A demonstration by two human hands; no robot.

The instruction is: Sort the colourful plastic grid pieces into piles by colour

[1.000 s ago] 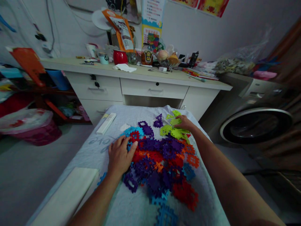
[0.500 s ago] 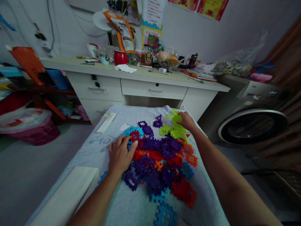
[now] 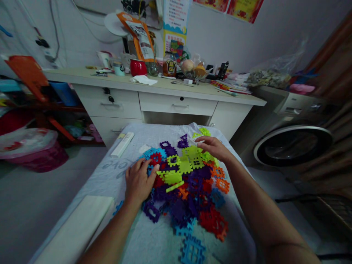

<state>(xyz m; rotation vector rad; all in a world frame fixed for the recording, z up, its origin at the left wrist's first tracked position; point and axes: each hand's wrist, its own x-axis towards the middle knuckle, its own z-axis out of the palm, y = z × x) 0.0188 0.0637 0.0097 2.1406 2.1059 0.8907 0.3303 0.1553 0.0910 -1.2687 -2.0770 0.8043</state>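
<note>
A heap of notched plastic building pieces lies on a cloth-covered table (image 3: 137, 238). Yellow-green pieces (image 3: 186, 164) are spread across the top of the purple pieces (image 3: 180, 211) and red ones (image 3: 213, 222). My right hand (image 3: 216, 147), its fingers stretched out, hovers over or lightly touches the yellow-green ones at the far right; I see nothing gripped in it. My left hand (image 3: 139, 179) rests at the heap's left edge with fingers apart, beside a red window piece (image 3: 156, 158) and light-blue pieces (image 3: 154, 152). A blue window piece (image 3: 192, 250) lies nearest me.
A white narrow box (image 3: 122, 145) lies at the table's far left, and a long white panel (image 3: 79, 223) along the near left edge. Beyond stands a white desk (image 3: 110, 99) with jars and cups. On the right is a washing machine (image 3: 291, 146); a pink bin (image 3: 35, 157) stands left.
My right hand has let go of the yellow-green pieces and drawn slightly nearer. Several of them now lie scattered leftward over the purple and red heap. My left hand has barely moved.
</note>
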